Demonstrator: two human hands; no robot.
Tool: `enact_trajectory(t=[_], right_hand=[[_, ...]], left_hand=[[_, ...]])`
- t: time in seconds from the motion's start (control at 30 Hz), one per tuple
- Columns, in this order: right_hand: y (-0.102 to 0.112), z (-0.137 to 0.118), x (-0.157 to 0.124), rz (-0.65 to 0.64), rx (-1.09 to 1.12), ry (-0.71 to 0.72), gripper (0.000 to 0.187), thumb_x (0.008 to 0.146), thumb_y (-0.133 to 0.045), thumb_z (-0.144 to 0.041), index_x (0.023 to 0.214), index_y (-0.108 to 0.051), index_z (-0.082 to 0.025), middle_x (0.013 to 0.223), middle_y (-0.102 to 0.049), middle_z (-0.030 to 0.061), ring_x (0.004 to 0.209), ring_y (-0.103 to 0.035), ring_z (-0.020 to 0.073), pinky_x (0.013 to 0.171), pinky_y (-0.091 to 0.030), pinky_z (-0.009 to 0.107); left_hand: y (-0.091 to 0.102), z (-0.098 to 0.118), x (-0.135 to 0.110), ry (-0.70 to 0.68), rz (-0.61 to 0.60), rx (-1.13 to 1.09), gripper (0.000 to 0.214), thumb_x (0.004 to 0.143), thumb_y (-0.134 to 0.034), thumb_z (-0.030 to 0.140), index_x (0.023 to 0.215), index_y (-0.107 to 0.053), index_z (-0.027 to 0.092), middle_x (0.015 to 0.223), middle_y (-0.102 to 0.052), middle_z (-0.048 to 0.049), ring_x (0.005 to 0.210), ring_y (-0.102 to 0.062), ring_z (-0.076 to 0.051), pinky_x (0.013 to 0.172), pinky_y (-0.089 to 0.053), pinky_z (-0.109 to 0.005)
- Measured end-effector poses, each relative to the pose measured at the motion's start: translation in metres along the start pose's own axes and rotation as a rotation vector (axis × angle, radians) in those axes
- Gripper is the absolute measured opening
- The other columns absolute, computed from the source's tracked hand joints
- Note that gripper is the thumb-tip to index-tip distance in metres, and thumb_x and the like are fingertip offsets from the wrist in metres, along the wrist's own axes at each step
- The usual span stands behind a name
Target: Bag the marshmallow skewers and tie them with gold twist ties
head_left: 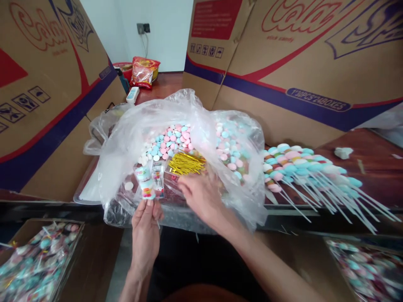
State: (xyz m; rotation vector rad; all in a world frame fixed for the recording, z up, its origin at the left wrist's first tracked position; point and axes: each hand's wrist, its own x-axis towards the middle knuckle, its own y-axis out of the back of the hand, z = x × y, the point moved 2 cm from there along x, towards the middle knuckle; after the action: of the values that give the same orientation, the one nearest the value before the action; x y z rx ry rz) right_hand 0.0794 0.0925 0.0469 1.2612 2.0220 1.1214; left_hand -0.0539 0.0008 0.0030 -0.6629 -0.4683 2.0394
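Lollipop (146, 186), in left hand (145, 219), apart from right hand (203, 196)

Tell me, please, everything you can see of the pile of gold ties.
The pile of gold ties is a loose heap of thin, shiny strips that look metallic, lying mostly sideways with uneven ends sticking out. It sits just in front of the pastel candies, and the right hand is at its near edge; whether the hand touches it is unclear.
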Motion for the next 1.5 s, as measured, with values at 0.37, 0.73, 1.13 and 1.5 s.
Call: enact_trajectory(t=[0.37, 0.73, 1.13, 1.5], right_hand=[[-0.007, 0.04, 0.067, -0.002, -0.419, -0.046, 0.037, 0.096, -0.039, -0.002, 0.121, -0.064, -0.011, 0.112, -0.07, 0.0184, 0.104, -0.065, 0.0265, 0.087, -0.044, 0.032], [0.003, 0.044, 0.037, 0.232, -0.108, -0.028, 0.025, 0.098, -0.043, -0.013, 0.104, -0.067, -0.018, 0.101, -0.071, 0.0086, 0.093, -0.063, 0.022, 0.079, -0.042, 0.029], [0.004, 0.046, 0.04, 0.222, -0.059, -0.179, 0.026, 0.089, -0.052, -0.013, 0.1, -0.075, -0.02, 0.091, -0.074, 0.0066, 0.084, -0.065, 0.0214, 0.07, -0.043, 0.028], [0.008, 0.037, 0.036, 0.216, -0.096, -0.183, 0.023, 0.096, -0.051, -0.021, 0.098, -0.074, -0.02, 0.084, -0.074, 0.0066, 0.077, -0.064, 0.0211, 0.063, -0.034, 0.028]], left_hand=[[0.006, -0.01, 0.002, 0.193, -0.058, 0.024, 0.028, 0.079, -0.077, 0.039, 0.075, -0.063, 0.015, 0.064, -0.04, 0.0033, 0.059, -0.03, -0.009, 0.053, -0.032, -0.022], [-0.006, -0.014, 0.009, 0.016, -0.037, 0.056, 0.034, 0.07, -0.087, 0.04, 0.082, -0.063, 0.019, 0.066, -0.054, 0.0035, 0.056, -0.038, -0.007, 0.052, -0.034, -0.019], [-0.009, -0.021, 0.005, 0.043, -0.028, 0.033, 0.031, 0.07, -0.085, 0.031, 0.082, -0.06, 0.018, 0.07, -0.061, 0.0008, 0.051, -0.036, -0.004, 0.049, -0.029, -0.018], [-0.007, -0.021, 0.006, 0.012, -0.02, 0.042, 0.031, 0.072, -0.083, 0.03, 0.084, -0.056, 0.021, 0.07, -0.06, 0.0026, 0.052, -0.038, -0.005, 0.051, -0.027, -0.018]])
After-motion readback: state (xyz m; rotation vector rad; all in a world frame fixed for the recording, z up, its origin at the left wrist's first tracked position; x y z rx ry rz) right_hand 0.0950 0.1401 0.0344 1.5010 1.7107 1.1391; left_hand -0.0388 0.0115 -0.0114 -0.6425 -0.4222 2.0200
